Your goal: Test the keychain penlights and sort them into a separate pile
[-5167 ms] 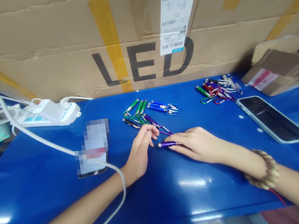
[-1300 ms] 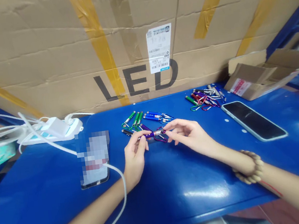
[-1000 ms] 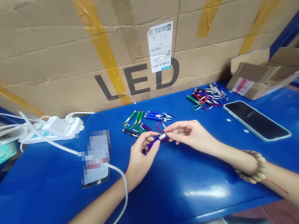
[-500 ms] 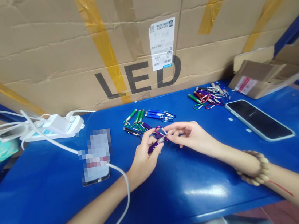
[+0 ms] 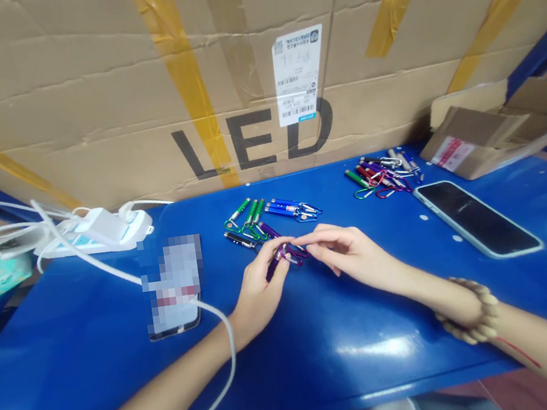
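My left hand is closed around a small purple keychain penlight, held tilted between thumb and fingers. A purple carabiner clip hangs from its end, towards my right hand. My right hand is just to the right, index finger stretched out to the left hand's fingertip, thumb apart from it. Nothing shows plainly between its fingers. Just beyond my hands lie several green penlights, blue penlights, a black penlight and another purple penlight, with clips on them.
A mixed pile of penlights lies at the back right, beside an open cardboard box. A phone lies right, another phone left under a white cable. A power strip stands back left. A large carton walls the back.
The purple penlight has turned in my left hand, and its carabiner has dropped lower. My right fingers, at the clip before, are now apart from it, with the index finger straighter.
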`<move>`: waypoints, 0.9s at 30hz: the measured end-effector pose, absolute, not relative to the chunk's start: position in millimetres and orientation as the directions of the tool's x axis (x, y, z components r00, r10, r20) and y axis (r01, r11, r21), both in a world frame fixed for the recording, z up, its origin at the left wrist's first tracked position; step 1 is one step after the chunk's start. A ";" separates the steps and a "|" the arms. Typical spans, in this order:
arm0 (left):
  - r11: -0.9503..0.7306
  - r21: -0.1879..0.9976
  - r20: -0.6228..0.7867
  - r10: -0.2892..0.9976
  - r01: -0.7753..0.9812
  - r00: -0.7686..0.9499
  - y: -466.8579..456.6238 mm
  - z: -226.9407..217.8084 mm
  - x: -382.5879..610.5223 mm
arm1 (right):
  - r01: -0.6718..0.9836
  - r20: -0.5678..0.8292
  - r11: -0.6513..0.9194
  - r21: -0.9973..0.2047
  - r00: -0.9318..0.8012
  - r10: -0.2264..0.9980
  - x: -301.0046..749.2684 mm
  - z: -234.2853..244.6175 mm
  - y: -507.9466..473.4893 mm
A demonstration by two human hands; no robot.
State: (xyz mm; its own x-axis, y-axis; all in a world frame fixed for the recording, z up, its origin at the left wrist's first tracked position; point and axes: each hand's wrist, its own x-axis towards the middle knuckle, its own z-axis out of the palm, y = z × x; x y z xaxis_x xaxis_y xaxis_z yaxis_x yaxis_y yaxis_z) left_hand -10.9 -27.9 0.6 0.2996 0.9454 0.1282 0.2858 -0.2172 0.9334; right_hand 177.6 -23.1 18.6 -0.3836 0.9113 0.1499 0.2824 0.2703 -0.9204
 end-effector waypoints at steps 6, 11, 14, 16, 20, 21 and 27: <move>-0.211 0.936 0.124 0.947 0.283 0.297 -28.0 2.4 -10.6 | 0.252 0.016 0.138 -0.958 -0.433 0.901 169.9 16.6 -27.4; -0.262 0.922 0.150 0.921 0.287 0.359 -28.5 2.8 -10.2 | 0.206 -0.021 0.082 -0.975 -0.454 0.891 167.7 12.6 -28.5; -0.253 0.922 0.140 0.924 0.293 0.356 -29.1 1.8 -10.7 | 0.229 0.008 0.111 -0.967 -0.410 0.912 169.7 12.0 -27.2; -0.248 0.923 0.135 0.925 0.295 0.354 -29.8 2.2 -11.4 | 0.237 0.014 0.117 -0.964 -0.396 0.918 171.0 12.1 -25.9; -0.244 0.925 0.142 0.933 0.291 0.332 -30.8 6.3 -12.8 | 0.206 -0.034 0.059 -0.977 -0.422 0.906 172.0 13.1 -24.1; -0.237 0.928 0.139 0.936 0.289 0.323 -30.9 7.6 -12.8 | 0.196 -0.054 0.035 -0.980 -0.432 0.900 172.0 13.8 -23.9; -0.231 0.922 0.139 0.946 0.310 0.292 -31.1 12.6 -11.2 | 0.180 -0.138 -0.068 -0.981 -0.412 0.901 171.9 21.0 -23.3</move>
